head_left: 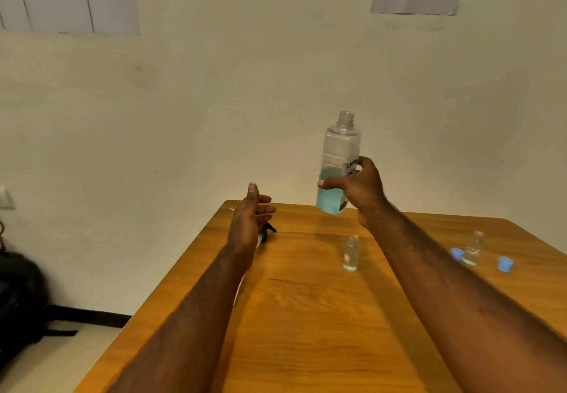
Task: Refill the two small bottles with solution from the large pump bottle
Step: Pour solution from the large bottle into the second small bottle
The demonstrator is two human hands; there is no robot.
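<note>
The large pump bottle [340, 159], clear and white-labelled with its pump off and neck open, is held nearly upright in the right grip [359, 191] above the counter's [306, 316] far edge, blue solution filling its lower part. Its black pump head [270, 227] lies on the counter. Both small bottles, the nearer [351, 253] and the right one [474, 248], stand uncapped, the right one between two blue caps [457, 254] [505, 263].

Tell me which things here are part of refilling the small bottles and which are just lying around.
For the job: large bottle, held by the right hand; pump head; middle small bottle; right small bottle; left blue cap; right blue cap.
Just lying about: black bag; wall switch.
</note>
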